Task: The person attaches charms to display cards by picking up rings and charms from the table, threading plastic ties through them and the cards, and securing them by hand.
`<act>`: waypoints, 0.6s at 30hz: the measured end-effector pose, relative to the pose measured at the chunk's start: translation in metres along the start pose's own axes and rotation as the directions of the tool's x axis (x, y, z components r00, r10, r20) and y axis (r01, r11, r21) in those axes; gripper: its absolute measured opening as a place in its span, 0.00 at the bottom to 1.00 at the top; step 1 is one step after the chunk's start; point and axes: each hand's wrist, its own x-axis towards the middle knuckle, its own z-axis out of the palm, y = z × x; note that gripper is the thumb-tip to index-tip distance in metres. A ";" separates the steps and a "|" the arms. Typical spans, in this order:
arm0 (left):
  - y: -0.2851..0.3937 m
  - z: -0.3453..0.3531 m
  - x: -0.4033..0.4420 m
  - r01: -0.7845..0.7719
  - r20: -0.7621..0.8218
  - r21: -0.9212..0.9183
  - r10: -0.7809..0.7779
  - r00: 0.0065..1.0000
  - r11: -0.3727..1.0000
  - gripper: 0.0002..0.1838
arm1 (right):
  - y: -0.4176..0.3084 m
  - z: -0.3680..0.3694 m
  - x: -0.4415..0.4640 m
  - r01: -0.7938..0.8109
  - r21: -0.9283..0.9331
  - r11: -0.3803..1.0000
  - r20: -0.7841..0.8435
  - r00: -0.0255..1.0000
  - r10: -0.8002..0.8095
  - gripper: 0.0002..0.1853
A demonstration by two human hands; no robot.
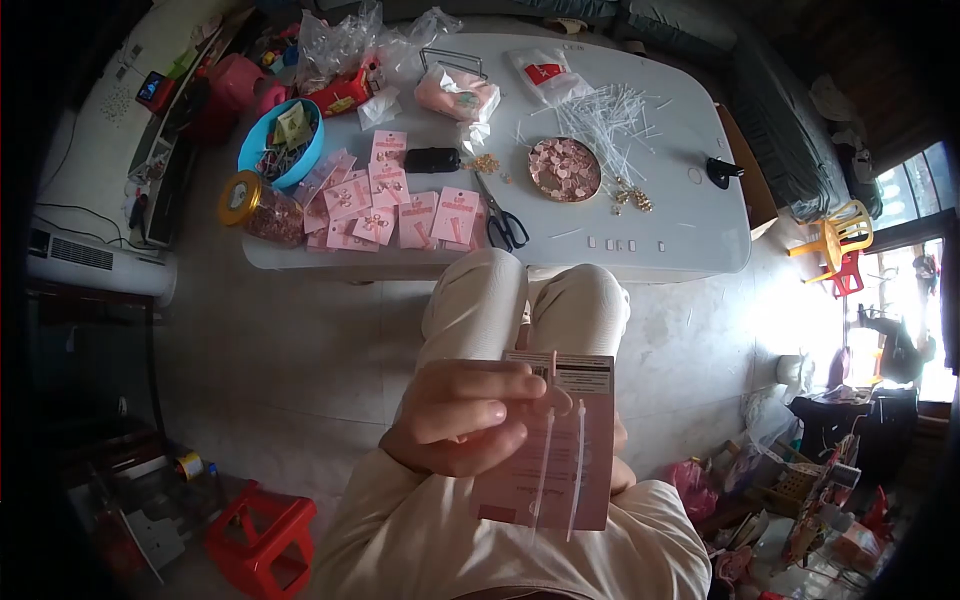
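Above my lap a pink printed card (pixel 530 480) is held up, its back with small print and a barcode label towards me. Two thin white plastic ties (pixel 577 470) hang down across it. My left hand (pixel 465 410) is closed at the card's upper left, fingertips pinching at the top of one tie. My right hand (pixel 621 476) is mostly hidden behind the card and appears to hold it from the right; only bits of skin show at its edge. A fingertip (pixel 560 402) shows in front of the card between the ties; whose hand it belongs to is unclear.
On the grey table (pixel 600 255) lie pink cards (pixel 417 220), scissors (pixel 505 225), a round tray of pink hearts (pixel 564 169), loose white ties (pixel 610 120) and gold pieces (pixel 630 198). A blue basin (pixel 283 145) and lidded jar (pixel 262 208) stand left. A red stool (pixel 262 540) is on the floor.
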 end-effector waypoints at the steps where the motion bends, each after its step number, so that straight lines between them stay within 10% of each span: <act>1: -0.001 -0.002 0.000 -0.023 0.025 0.031 0.022 0.999 0.999 0.06 | 0.004 0.002 -0.002 0.022 0.011 1.000 0.004 1.000 -0.022 0.07; 9: -0.012 -0.018 -0.035 0.147 0.017 -0.062 -0.146 0.989 0.987 0.11 | 0.024 0.017 -0.009 0.034 -0.061 0.998 0.054 0.998 -0.031 0.06; 14: -0.041 -0.061 -0.109 0.451 -0.017 0.288 -0.466 0.884 0.845 0.06 | 0.065 0.020 -0.002 -0.080 -0.188 0.979 0.195 0.974 0.118 0.02; 16: -0.048 -0.081 -0.132 0.804 -0.387 0.351 -0.708 0.591 0.480 0.05 | 0.081 -0.015 0.003 -0.137 -0.298 0.945 0.095 0.981 0.172 0.04; 18: -0.055 -0.103 -0.139 0.879 -0.413 0.140 -0.780 0.470 0.456 0.06 | 0.096 -0.060 0.016 -0.430 -0.350 0.832 -0.373 0.879 0.297 0.04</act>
